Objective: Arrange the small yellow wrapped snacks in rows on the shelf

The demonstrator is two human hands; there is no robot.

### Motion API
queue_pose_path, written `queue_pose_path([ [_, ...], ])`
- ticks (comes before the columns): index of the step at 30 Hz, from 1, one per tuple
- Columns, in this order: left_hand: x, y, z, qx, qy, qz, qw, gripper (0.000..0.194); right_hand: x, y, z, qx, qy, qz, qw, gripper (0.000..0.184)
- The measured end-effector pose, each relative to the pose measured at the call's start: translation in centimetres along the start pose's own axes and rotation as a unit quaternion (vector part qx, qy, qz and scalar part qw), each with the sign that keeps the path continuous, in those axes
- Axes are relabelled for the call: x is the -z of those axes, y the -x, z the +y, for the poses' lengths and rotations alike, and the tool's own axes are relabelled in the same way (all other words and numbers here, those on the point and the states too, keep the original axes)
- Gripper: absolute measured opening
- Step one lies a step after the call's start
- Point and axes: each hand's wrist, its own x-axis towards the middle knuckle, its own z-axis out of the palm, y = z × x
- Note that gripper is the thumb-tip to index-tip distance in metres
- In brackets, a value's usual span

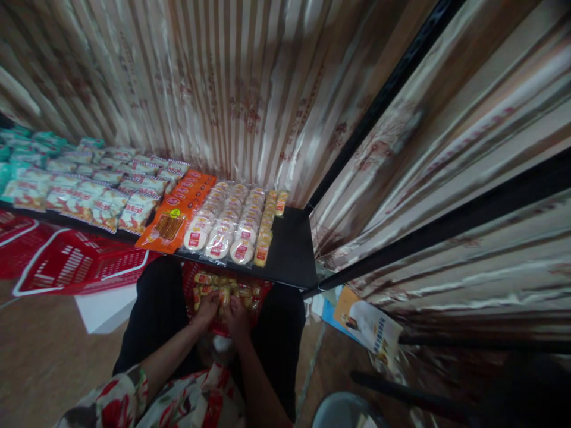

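Note:
My left hand (207, 310) and my right hand (236, 318) are close together over a red basket (188, 284) between my knees. Small yellow snack packets (245, 290) fill the basket. Between my fingertips stands one yellow snack packet (224, 295), pinched from both sides. Both hands have curled fingers. On the dark shelf (292, 245) ahead, a short row of similar yellow packets (262, 247) lies beside rows of round white crackers in clear wrappers (217, 242).
An orange snack bag (172, 215) and many white snack bags (137, 211) line the shelf leftward. Red shopping baskets (84, 261) sit below it. Shelf posts (352, 142) and a curtain (250, 89) rise around. A printed bag (368, 324) and a bucket (341, 410) are at right.

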Motion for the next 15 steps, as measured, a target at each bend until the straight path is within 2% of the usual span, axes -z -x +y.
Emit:
queue_pose_path([
  [3,-0.5,0.8,0.8,-0.021,-0.020,-0.027,0.999,0.017,1.5,0.4,-0.7,0.000,0.036,-0.001,0.999,0.032],
  [9,-1.8,2.7,3.1,-0.084,-0.022,-0.044,0.995,0.013,4.4,1.4,-3.6,0.056,0.185,0.061,0.979,0.041],
  [15,-3.2,3.9,4.7,-0.119,-0.002,-0.057,0.991,0.016,7.3,2.0,-6.2,0.105,0.228,0.076,0.965,0.043],
])
